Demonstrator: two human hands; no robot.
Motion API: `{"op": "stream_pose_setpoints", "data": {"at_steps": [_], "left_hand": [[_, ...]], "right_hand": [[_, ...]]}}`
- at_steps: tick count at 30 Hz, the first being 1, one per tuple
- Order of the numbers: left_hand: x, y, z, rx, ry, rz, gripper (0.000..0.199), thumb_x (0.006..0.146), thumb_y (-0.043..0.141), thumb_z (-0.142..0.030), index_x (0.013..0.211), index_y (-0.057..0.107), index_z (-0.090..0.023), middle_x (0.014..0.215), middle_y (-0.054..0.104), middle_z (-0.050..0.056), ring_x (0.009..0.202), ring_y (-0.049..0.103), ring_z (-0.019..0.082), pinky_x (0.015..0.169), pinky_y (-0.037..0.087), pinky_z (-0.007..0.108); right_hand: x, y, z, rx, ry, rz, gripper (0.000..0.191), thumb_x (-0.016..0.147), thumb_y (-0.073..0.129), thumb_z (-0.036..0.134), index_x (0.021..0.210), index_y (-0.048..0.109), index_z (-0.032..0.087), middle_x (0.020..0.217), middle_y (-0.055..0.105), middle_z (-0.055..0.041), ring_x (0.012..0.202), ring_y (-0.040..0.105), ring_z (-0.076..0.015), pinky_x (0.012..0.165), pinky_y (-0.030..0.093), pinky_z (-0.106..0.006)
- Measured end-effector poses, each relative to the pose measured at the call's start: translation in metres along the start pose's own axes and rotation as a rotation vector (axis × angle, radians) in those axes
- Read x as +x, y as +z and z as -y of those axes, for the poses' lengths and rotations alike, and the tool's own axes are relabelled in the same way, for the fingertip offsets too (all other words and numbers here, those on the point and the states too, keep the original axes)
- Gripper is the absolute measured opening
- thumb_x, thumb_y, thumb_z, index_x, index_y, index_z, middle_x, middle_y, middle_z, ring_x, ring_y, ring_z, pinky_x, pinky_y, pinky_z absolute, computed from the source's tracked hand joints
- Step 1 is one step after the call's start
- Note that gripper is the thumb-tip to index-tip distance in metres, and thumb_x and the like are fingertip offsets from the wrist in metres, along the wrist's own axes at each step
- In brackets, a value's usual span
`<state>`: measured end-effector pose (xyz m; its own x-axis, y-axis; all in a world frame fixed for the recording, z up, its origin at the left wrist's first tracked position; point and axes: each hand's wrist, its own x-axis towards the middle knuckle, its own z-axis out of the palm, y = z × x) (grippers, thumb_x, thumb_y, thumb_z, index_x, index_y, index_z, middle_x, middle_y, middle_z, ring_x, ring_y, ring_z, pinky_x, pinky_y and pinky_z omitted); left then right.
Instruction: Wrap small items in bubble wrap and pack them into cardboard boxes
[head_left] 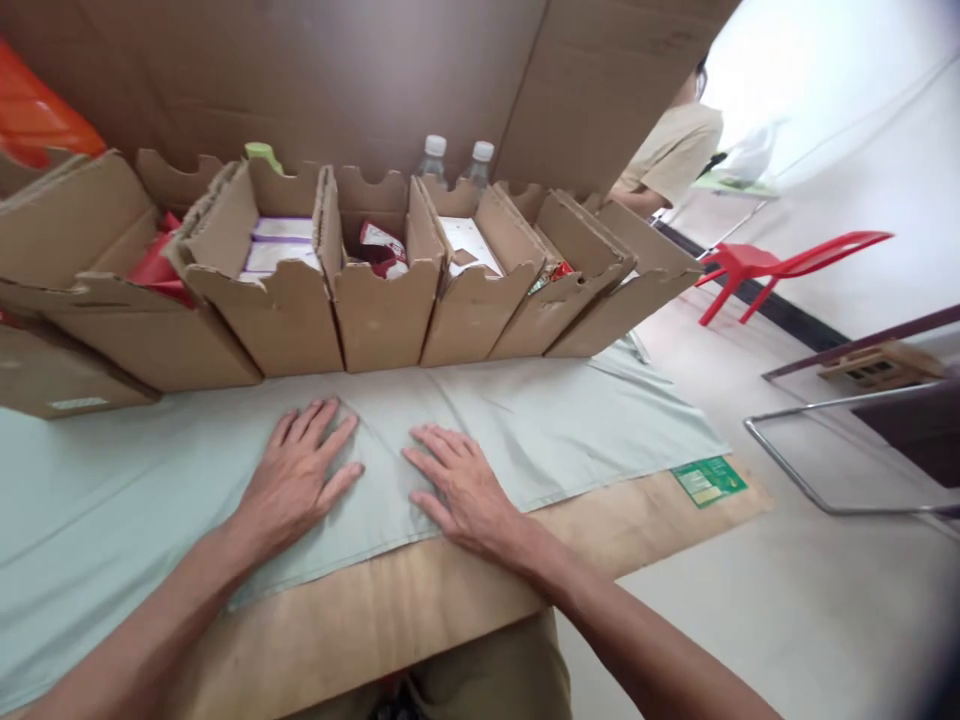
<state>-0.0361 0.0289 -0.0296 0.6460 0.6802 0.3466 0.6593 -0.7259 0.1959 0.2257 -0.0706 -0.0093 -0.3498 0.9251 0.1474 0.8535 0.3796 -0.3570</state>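
Head view: the room shows one white wall (840, 70) and a pale floor (720, 590). One large cardboard panel (375, 80) stands at the back of the wooden worktop (360, 635), whose bare front strip is in sight. One pale green cloth (379, 515), wrinkled in places, covers most of that surface and lies under both hands. Along its far side runs a row of seven cardboard bins (386, 320), the leftmost cut off by the frame. At right are one person in a beige top (679, 150) and one red chair (761, 260). The two hands rest palm down on the cloth, apart from each other: the left hand (296, 485) and the right hand (465, 490) both have fingers extended and parted, gripping nothing. One green card (709, 480) lies near the worktop's right corner. Behind the bins, two bottles (433, 160) show white caps.
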Motion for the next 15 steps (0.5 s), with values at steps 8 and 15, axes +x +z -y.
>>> {"op": "stream_pose_setpoints", "data": {"at_steps": [8, 15], "left_hand": [[-0.018, -0.006, 0.005, 0.045, 0.061, 0.046, 0.055, 0.103, 0.046, -0.052, 0.145, 0.06, -0.019, 0.156, 0.056, 0.02, 0.145, 0.051, 0.041, 0.118, 0.038, 0.062], [-0.01, -0.011, 0.002, 0.055, 0.066, 0.064, 0.057, 0.105, 0.043, -0.052, 0.14, 0.063, -0.013, 0.152, 0.058, 0.024, 0.143, 0.052, 0.042, 0.114, 0.042, 0.063]], "right_hand": [[-0.032, -0.137, -0.118, -0.162, 0.225, -0.674, 0.05, 0.091, 0.065, 0.027, 0.141, 0.061, 0.027, 0.144, 0.065, -0.0128, 0.139, 0.057, -0.0325, 0.118, 0.042, -0.057], [0.028, -0.252, -0.199, -0.776, 0.876, -0.082, 0.028, 0.093, 0.069, 0.032, 0.115, 0.078, 0.016, 0.11, 0.076, -0.0159, 0.113, 0.065, -0.0291, 0.095, 0.038, -0.047]]}}
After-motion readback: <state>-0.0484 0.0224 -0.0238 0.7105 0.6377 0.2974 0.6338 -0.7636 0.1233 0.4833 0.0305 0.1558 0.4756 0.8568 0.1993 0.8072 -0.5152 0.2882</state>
